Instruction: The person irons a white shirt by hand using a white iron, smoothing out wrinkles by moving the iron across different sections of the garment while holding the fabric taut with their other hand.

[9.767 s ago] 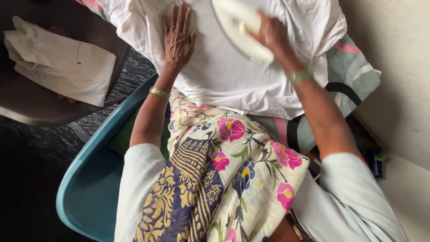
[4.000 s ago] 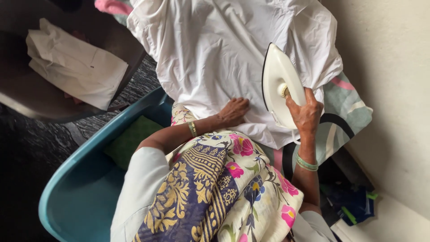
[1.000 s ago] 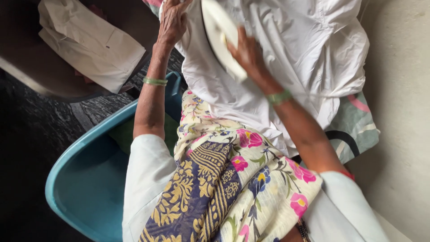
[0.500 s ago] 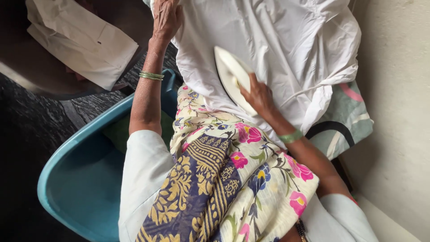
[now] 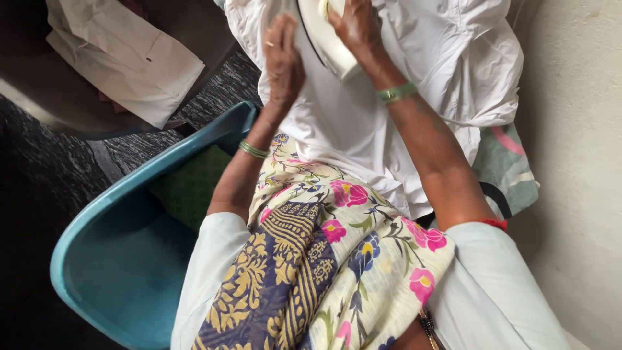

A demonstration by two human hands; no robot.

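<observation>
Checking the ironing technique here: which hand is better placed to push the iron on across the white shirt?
The right hand: its grip is already on the iron, which rests on the white shirt. The left hand lies flat on the cloth beside it.

white shirt [image 5: 363, 123], teal chair [image 5: 129, 259]

Patterned padded ironing surface [image 5: 512, 172], white garment [image 5: 363, 123] spread flat directly on it

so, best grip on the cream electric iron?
Probably by the top handle of the cream electric iron, coming from above on the near side. The right hand already wraps it there, with the flat sole down on the white cotton shirt.
</observation>
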